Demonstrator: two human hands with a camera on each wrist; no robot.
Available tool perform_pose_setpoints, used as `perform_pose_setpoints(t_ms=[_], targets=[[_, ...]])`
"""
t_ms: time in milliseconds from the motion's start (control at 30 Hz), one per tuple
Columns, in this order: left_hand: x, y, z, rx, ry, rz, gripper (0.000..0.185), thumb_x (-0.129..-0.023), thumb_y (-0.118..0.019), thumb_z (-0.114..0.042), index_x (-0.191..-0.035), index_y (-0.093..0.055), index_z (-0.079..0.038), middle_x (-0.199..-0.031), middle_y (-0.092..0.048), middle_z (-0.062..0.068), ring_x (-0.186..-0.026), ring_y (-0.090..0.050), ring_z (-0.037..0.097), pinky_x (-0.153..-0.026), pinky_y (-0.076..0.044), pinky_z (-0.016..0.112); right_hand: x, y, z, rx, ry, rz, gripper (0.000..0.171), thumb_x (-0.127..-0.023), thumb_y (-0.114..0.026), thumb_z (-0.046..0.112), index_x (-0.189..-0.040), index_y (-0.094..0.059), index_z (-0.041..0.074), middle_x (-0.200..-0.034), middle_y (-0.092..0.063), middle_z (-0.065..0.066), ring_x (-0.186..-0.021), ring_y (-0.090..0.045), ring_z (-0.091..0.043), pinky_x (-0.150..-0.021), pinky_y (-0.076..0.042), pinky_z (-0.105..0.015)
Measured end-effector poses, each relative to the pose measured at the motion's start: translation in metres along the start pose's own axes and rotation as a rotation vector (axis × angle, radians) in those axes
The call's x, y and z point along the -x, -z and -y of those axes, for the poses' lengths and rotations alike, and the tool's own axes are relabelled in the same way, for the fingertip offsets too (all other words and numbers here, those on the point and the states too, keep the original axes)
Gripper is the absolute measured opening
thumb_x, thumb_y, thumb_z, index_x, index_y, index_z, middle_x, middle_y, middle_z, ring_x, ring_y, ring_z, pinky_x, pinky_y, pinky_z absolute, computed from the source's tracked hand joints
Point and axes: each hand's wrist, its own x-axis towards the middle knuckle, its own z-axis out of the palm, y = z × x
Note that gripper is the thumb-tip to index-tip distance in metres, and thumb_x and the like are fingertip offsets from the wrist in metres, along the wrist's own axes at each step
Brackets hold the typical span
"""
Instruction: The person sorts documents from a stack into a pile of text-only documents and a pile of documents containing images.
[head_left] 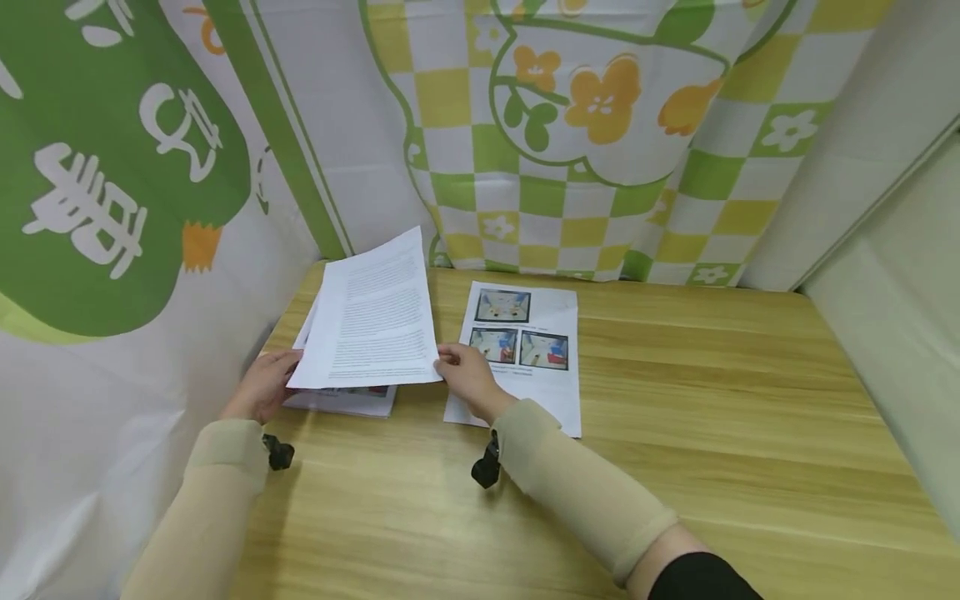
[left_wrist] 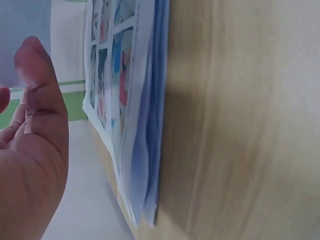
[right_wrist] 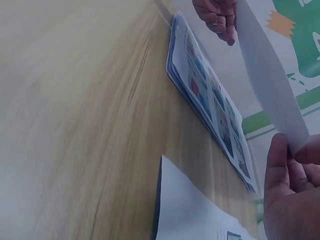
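— Holding the sheet [head_left: 372,312] by both lower corners, lifted over the stack [head_left: 347,400] beneath the left hand [head_left: 262,385]?

— Yes; right hand [head_left: 468,377] pinches too. I'd keep it level and lay it squarely on the single page [head_left: 525,350] beside that hand, on the desk [head_left: 712,400].

I see a matt white paper sheet [head_left: 372,312] of dense print lifted above a thin paper stack [head_left: 347,401] with glossy-looking colour pictures, both on a smooth, lightly sheened wood-grain table [head_left: 675,433], a second printed paper page [head_left: 525,358] lying right of that stack, soft printed cloth [head_left: 570,133] hanging behind it.
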Motion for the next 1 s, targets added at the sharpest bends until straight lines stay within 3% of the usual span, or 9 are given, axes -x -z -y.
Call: perform_pose_setpoints(t_ms=[100,200,467,667,867,1000], targets=[[-0.002,-0.004,-0.001,-0.026,0.012,-0.015,0.052,-0.113,-0.039,-0.023,-0.149,-0.035,0.015,-0.098,-0.063,-0.011,-0.090,-0.061,0.001,-0.078,-0.055,0.021,0.006,0.009,0.000,0.043,0.025,0.035,0.034,-0.101,-0.059,0.002,-0.134,-0.063,-0.007,-0.118,-0.067,-0.019,-0.108,-0.064,-0.029,-0.093,-0.056,-0.038],[-0.002,-0.008,-0.002,-0.061,0.013,-0.047,0.057,-0.113,-0.039,-0.025,-0.154,-0.028,0.014,-0.101,-0.061,-0.008,-0.090,-0.060,0.002,-0.078,-0.054,0.021,0.011,0.018,-0.001,0.097,0.052,0.061,0.034,-0.102,-0.059,0.004,-0.135,-0.062,-0.005,-0.118,-0.067,-0.017,-0.110,-0.064,-0.029,-0.089,-0.055,-0.035],[-0.002,-0.025,-0.006,-0.106,-0.082,-0.139,0.032,-0.110,-0.049,-0.018,-0.128,-0.048,0.009,-0.095,-0.059,-0.004,-0.081,-0.058,0.005,-0.067,-0.052,0.023,0.015,0.034,-0.010,0.138,0.055,0.062,0.034,-0.099,-0.061,0.001,-0.131,-0.064,-0.008,-0.113,-0.069,-0.018,-0.104,-0.065,-0.028,-0.083,-0.056,-0.033],[-0.006,-0.039,-0.010,-0.151,-0.100,-0.171,0.036,-0.110,-0.052,-0.021,-0.129,-0.049,0.009,-0.095,-0.059,0.001,-0.074,-0.058,0.008,-0.058,-0.048,0.025,0.016,0.044,-0.013,0.130,0.012,0.024,0.035,-0.099,-0.061,0.002,-0.132,-0.063,-0.008,-0.116,-0.069,-0.018,-0.106,-0.066,-0.028,-0.089,-0.056,-0.035],[-0.005,-0.050,-0.014,-0.206,-0.078,-0.182,0.031,-0.110,-0.051,-0.026,-0.122,-0.054,0.003,-0.096,-0.059,0.002,-0.072,-0.060,0.009,-0.062,-0.051,0.027,0.017,0.054,-0.014,0.095,-0.021,0.006,0.034,-0.098,-0.062,0.002,-0.131,-0.064,-0.008,-0.115,-0.069,-0.017,-0.105,-0.065,-0.026,-0.088,-0.056,-0.034],[-0.005,-0.059,-0.016,-0.222,-0.127,-0.159,0.025,-0.110,-0.053,-0.024,-0.110,-0.056,0.000,-0.091,-0.060,-0.003,-0.072,-0.060,0.010,-0.061,-0.051,0.029,0.017,0.059,-0.015,0.050,-0.055,-0.024,0.033,-0.100,-0.063,0.008,-0.130,-0.064,-0.006,-0.111,-0.070,-0.015,-0.100,-0.066,-0.023,-0.085,-0.057,-0.034]])
